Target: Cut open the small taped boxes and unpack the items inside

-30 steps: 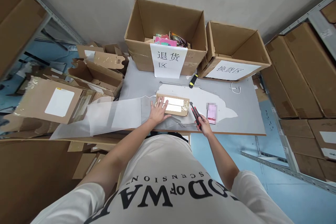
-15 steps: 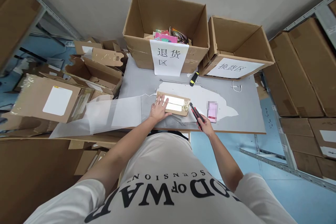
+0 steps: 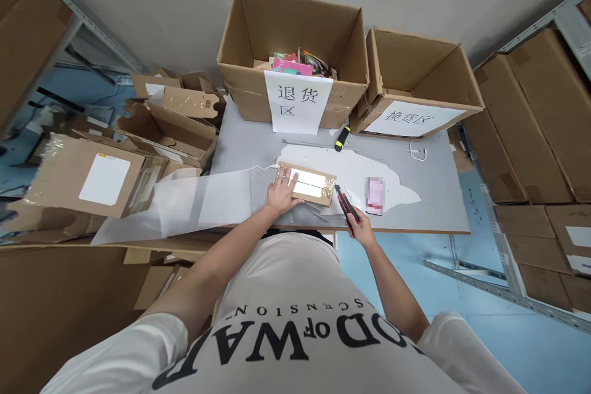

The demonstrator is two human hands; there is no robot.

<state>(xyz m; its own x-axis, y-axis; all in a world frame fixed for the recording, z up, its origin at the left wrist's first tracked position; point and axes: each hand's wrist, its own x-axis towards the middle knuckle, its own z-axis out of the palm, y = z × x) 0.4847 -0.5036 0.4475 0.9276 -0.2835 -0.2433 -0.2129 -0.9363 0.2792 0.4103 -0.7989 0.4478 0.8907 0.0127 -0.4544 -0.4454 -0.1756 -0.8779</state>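
Note:
A small brown cardboard box [image 3: 310, 184] with white labels and clear tape lies flat on the grey table [image 3: 434, 181]. My left hand [image 3: 281, 192] rests on its left end, fingers spread across the top. In my right hand [image 3: 361, 226] is a red and black box cutter [image 3: 346, 204], its tip just off the taped right end of the box. Whether the blade is out I cannot tell. To the right of that hand lies a phone [image 3: 375, 196] with a pinkish screen, partly blurred.
Behind stand two large open cartons with paper signs: the left one [image 3: 240, 89] holds colourful packets, the right one [image 3: 462, 98] sits beside it. A yellow-black tool [image 3: 342, 138] lies before them. Opened boxes [image 3: 166, 129] pile up left, near translucent sheeting [image 3: 203, 200]. Stacked cartons [image 3: 545, 117] line the right.
The box cutter has turned slightly more upright at the box's right end. My left hand stays on the box. The whole view has shifted a little.

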